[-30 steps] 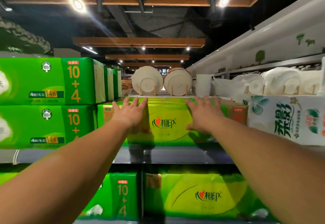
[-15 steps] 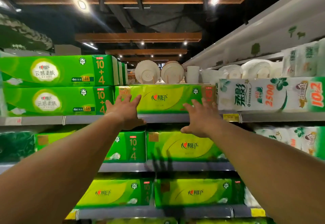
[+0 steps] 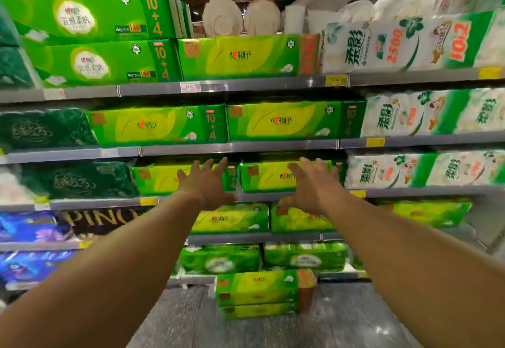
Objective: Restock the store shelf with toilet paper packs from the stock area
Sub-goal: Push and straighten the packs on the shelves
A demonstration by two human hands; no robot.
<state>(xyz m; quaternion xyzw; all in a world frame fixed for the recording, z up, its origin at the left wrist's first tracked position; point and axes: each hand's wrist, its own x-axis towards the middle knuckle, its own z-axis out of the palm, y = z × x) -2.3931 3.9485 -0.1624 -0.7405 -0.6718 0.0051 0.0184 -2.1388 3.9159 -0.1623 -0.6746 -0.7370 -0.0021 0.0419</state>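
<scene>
Before a store shelf unit (image 3: 240, 147) stocked with green paper goods, a person stretches both bare arms forward, empty-handed. Left hand (image 3: 205, 182) and right hand (image 3: 314, 183) hang in the air in front of the third shelf down, fingers spread and straight, gripping nothing; whether the fingertips touch the wrappers behind them cannot be told through the blur.

On the grey floor (image 3: 175, 317) below, just in front of the bottom shelf, sits a stack of toilet paper packs (image 3: 257, 293), at least two high, wrapped in green and yellow film with an orange-brown end panel. These look like the stock waiting to go up.

Such packs are likely bulky but light. The filling is soft and gives under pressure, and the glossy film is probably slippery, so a one-handed pinch would be a poor bet. A flat palm on each short end, squeezing inward, or one hand beneath the long side, seems the surest hold.

As for the shelves, the top one carries a single yellow-green pack (image 3: 246, 56) between taller double-stacked green packs (image 3: 93, 38) and white floral packs (image 3: 404, 44). Rows below hold pairs of matching yellow-green packs side by side, with dark green packs (image 3: 46, 129) at left. White plates (image 3: 221, 18) stand on edge behind the top row.
</scene>
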